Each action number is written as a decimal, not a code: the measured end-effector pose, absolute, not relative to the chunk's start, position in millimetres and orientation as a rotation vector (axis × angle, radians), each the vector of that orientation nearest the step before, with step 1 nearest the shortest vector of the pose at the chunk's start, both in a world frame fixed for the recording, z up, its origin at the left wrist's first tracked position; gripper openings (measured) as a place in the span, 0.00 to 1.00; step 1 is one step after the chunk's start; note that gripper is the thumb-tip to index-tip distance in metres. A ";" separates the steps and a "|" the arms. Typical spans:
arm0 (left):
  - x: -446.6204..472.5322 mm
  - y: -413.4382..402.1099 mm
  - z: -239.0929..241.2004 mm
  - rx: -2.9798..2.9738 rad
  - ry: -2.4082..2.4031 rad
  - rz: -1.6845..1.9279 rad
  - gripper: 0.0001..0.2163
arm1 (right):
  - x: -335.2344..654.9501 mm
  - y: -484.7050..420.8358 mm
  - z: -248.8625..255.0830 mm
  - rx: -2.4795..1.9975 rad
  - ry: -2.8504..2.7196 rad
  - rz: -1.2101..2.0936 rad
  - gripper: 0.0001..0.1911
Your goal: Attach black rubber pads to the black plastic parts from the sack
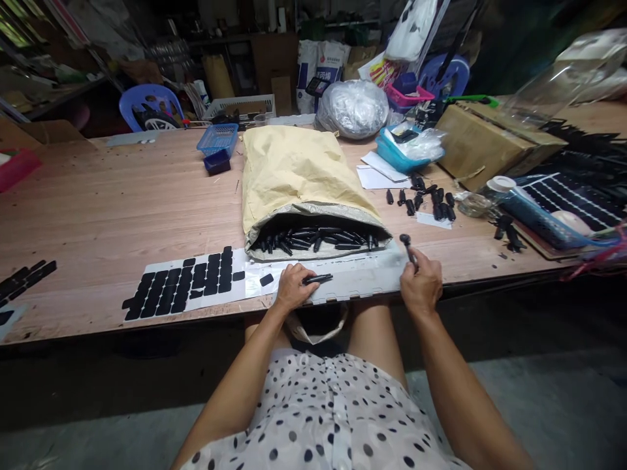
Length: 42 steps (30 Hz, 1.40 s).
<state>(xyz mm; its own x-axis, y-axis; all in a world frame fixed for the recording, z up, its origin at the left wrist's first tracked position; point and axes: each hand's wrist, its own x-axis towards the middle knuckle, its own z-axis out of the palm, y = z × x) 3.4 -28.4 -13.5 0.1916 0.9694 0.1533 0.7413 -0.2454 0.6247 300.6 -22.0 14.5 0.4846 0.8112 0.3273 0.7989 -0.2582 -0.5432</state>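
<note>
Left hand [294, 287]: fingers bent, pinching a slim black tapered piece [318, 279] by its left end, low over a pale grey flat board with a notched near edge [365, 274]; whether piece and board touch cannot be told. The grip leaves the narrow end free, pointing right, probably so that the fingers stay clear of it. Right hand [422, 282]: fingers curled round the handle of a small dark hammer-like tool with a rounded head [405, 240], head up and raised off the board's right end, a hold that would suit a short swing. A large pale-yellow woven sack with a grey lining [304, 170] lies on the wood-grain tabletop [147, 189], its mouth towards the person, presumably for easy reach; a heap of black tapered pieces [313, 236] shows inside. To the left of the board, black rounded-square pads [171, 284] sit in rows on a white backing sheet, one loose pad [266, 279] apart, perhaps set aside there to leave the working spot unobstructed. Stubby black parts [435, 199] lie scattered beyond the right hand; their purpose is unclear.
</note>
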 end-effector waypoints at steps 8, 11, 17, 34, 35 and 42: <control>-3.8 -41.7 -9.5 2.220 1.481 0.774 0.07 | 327.8 9.9 -5.4 -2.356 -1.142 -0.065 0.22; -5.2 -69.7 -14.9 2.418 1.338 0.766 0.08 | 321.3 8.1 -13.3 -2.325 -1.183 -0.179 0.20; 8.5 -102.1 -23.3 2.559 1.427 0.815 0.13 | 320.5 7.4 -18.3 -2.366 -1.231 -0.242 0.19; 49.5 94.5 50.3 2.363 1.810 0.534 0.06 | 313.8 8.0 -20.2 -2.337 -1.251 -0.239 0.19; 46.1 90.3 51.2 2.349 1.810 0.562 0.06 | 313.8 7.8 -20.2 -2.333 -1.248 -0.241 0.19; 0.4 10.2 33.9 2.235 1.606 0.649 0.08 | 315.4 8.0 -23.4 -2.317 -1.230 -0.258 0.18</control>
<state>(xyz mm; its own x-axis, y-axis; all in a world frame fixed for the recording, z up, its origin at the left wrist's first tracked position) 0.4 10.2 33.9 0.2680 0.9467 0.1788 0.8051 -0.3220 0.4982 315.4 8.0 -23.4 0.5737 0.7216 0.3874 0.8164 -0.4663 -0.3406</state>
